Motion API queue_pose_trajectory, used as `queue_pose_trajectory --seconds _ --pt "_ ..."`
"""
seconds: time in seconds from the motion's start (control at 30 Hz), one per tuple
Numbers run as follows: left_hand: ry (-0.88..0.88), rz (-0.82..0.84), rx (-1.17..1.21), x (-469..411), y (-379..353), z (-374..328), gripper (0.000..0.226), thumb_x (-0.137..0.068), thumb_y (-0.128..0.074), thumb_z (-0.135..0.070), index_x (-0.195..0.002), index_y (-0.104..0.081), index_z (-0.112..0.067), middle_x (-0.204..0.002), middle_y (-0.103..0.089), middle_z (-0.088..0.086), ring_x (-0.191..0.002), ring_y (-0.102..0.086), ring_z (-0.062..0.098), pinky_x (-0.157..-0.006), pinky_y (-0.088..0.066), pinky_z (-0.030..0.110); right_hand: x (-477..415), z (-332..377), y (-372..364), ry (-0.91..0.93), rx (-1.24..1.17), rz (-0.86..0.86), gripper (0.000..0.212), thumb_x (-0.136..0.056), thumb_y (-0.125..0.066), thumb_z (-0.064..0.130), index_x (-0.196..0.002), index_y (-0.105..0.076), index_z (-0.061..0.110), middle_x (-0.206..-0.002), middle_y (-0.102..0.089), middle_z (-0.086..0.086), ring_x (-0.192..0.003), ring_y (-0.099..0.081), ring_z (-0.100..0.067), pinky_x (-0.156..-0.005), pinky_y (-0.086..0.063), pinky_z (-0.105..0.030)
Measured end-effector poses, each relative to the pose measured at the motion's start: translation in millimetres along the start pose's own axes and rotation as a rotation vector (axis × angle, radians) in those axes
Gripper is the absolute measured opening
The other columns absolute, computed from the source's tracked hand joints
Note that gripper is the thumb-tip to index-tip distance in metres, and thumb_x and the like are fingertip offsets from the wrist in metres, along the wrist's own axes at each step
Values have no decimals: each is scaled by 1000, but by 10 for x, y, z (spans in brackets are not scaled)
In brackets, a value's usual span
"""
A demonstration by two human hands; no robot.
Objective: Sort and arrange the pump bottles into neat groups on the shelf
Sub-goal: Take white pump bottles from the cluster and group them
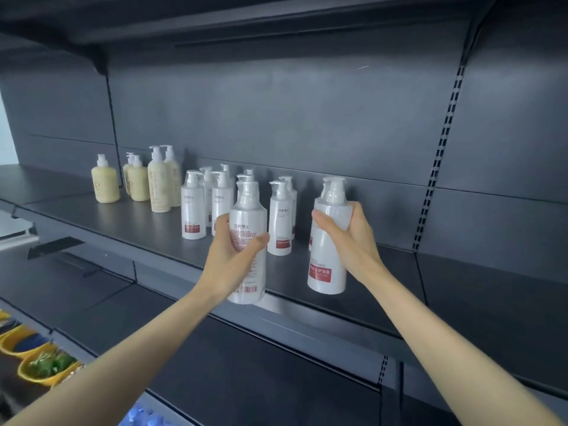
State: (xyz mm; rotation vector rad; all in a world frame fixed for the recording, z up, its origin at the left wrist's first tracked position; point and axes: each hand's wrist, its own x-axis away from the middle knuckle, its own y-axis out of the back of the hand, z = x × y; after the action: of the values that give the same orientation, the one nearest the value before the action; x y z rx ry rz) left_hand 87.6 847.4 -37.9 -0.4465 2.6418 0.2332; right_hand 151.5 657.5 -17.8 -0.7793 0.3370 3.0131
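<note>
We are reading "…TIN" and "…ITIONER" on the rightmost white bottle (325,262), with 护发素 printed in red below. The barcoded bottle (247,219) is showing only unreadable print.

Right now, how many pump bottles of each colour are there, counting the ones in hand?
yellow pump bottles: 5
white pump bottles: 10, counting one held in the left hand and one held in the right hand. The back ones overlap, so this is a best count.
Total: 15
</note>
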Motion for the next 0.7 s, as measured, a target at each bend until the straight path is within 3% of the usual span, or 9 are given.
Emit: queue_pose_trajectory --seconds 0.1,0.23,0.57,0.7 --pt "5 6 -25 -256 10 200 41 -86 -65 -24 -116 -37 -21 -88 -58 -7 -77 -58 6 -69 -47 20 -197 -147 -150 9 30 4 49 -80 -70 41 -118 -45 22 -95 -62 16 -81 -62 3 -65 -45 -17" --pt "-17 47 -39 -645 23 413 41 -86 -66 -21 -117 -39 -20 -91 -60 -6 -78 -61 -1 -69 -49 17 -465 -332 -305 -16 47 -29 51 -80 -70 39 -120 -44 21 -94 -61 17 -83 -61 3 -66 -44 -18" --pt "-18 140 37 -1284 82 960 43 -85 -66 -16 -115 -35 -18 -97 -60 -1 -87 -63 9 -71 -47 18 -681 -559 -611 -86 154 -129 49 -81 -69 41 -116 -41 23 -98 -58 17 -90 -58 2 -66 -43 -18" --pt "-39 195 60 -1458 128 1122 44 -85 -66 -15 -116 -35 -18 -96 -58 -5 -83 -59 1 -69 -45 14 -665 -574 -767 -102 192 -211 47 -81 -69 41 -114 -41 23 -99 -57 17 -91 -56 2 -66 -42 -17"
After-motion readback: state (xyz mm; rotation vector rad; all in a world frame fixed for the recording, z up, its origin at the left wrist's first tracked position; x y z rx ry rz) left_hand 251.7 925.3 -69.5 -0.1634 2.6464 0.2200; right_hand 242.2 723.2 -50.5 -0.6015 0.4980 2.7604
